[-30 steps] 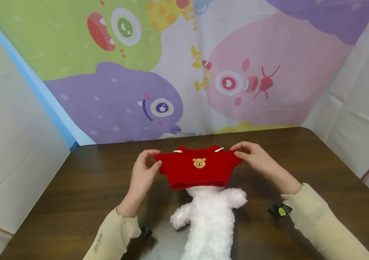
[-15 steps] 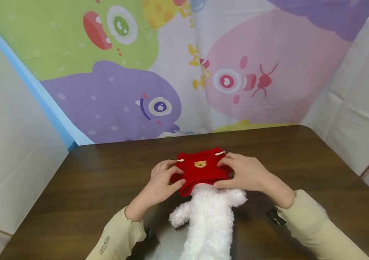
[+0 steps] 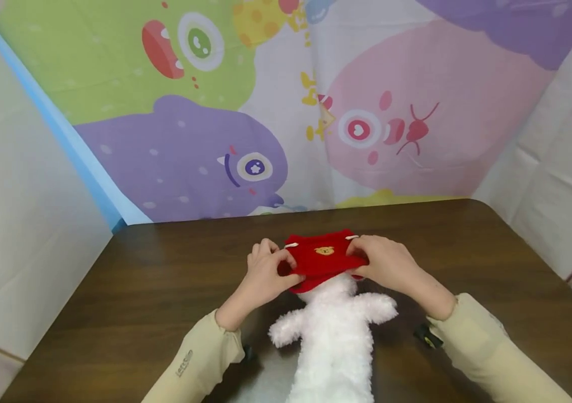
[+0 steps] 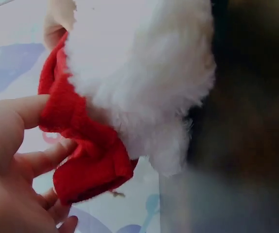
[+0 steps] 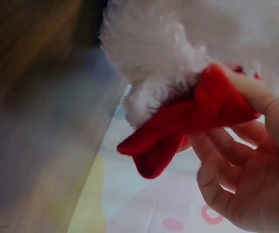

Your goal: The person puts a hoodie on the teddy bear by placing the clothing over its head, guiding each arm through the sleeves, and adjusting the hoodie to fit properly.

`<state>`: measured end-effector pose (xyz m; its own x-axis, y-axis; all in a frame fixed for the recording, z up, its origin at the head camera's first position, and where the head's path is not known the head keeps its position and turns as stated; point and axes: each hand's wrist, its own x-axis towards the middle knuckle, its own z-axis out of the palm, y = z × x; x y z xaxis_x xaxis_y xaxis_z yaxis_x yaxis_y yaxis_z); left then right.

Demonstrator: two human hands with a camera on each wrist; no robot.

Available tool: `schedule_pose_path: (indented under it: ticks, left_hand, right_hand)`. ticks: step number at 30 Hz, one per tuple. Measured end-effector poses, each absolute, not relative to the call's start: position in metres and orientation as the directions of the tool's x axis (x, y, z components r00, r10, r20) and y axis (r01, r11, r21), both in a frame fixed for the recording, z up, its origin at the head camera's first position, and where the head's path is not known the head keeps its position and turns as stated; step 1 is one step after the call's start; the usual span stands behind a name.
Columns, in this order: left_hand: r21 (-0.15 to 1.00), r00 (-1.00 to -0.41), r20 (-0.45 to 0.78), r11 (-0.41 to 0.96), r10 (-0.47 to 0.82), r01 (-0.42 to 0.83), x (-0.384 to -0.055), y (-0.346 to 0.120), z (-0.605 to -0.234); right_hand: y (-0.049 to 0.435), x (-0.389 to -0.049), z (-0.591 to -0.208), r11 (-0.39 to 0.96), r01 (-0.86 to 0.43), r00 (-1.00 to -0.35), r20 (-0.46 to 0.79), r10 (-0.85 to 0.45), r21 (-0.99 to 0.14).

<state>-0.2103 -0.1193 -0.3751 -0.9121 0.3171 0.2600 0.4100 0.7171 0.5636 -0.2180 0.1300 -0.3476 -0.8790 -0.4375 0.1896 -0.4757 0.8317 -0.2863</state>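
Note:
A small red doll shirt with a bear-face patch and two white cord ends covers the head end of a white fluffy plush toy, whose body and two arms lie bare on the table. My left hand pinches the shirt's left side near the hem, thumb toward me. On the other side my right hand grips the hem between thumb and fingers. In the left wrist view a red sleeve hangs beside the left fingers. The right wrist view has the shirt edge bunched under the right thumb. The toy's head is mostly hidden.
The dark wooden table ends at a cartoon-printed cloth behind. White panels stand at both sides. A grey patch shows on the table left of the toy's lower body.
Both hands have moved from the sleeve ends in to the shirt's lower edge and gripped it there. The hem has come down farther over the toy's head.

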Motion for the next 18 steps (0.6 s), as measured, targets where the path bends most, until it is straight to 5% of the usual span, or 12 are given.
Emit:
schedule_pose_path:
  ticks: [7,12,18]
  left_hand:
    - [0.587,-0.933,0.25,0.725,0.261,0.36,-0.233,-0.122,-0.365]
    - [0.659,-0.95,0.291,0.696,0.111,0.284,-0.253,-0.123,-0.362]
    - [0.814,-0.983,0.182,0.565,-0.029,0.134,-0.267,-0.125,-0.369]
  right_hand:
    - [0.13,-0.236,-0.342,0.829,-0.443,-0.895,0.225,-0.386,-0.342]
    - [0.127,-0.252,-0.342,0.721,-0.441,-0.895,0.319,-0.311,-0.535]
    - [0.121,-0.262,-0.35,0.596,-0.351,-0.936,0.298,-0.189,-0.722]
